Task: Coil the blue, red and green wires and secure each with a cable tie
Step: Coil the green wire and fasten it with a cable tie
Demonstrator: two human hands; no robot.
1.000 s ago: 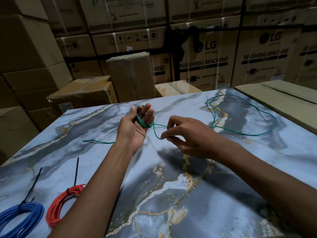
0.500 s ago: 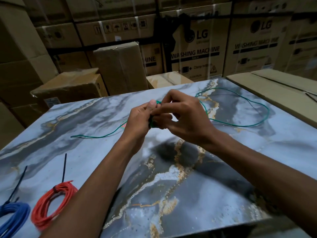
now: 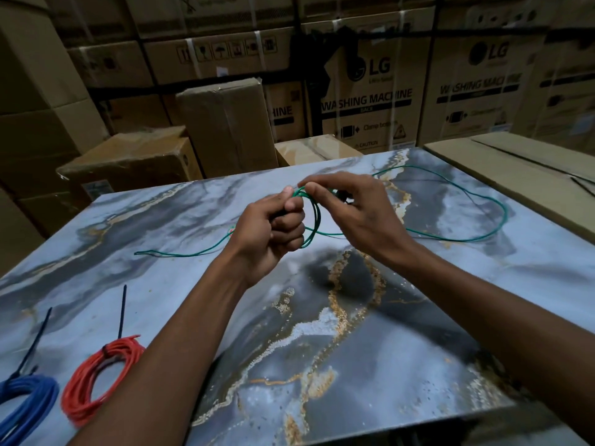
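Beside the left forearm (image 3: pixel 167 358) lie red coil (image 3: pixel 96 378), blue coil (image 3: pixel 25 403).

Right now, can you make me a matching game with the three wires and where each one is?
Things:
1. blue wire
2. red wire
3. green wire
4. left hand

Places or states:
A. coiled and tied, just left of the left forearm
B. partly looped, the rest trailing loose across the table
C. curled round a small green coil
D. coiled at the bottom left corner, cut off by the picture edge

Pairs: 1-D, 2-A, 3-B, 4-C
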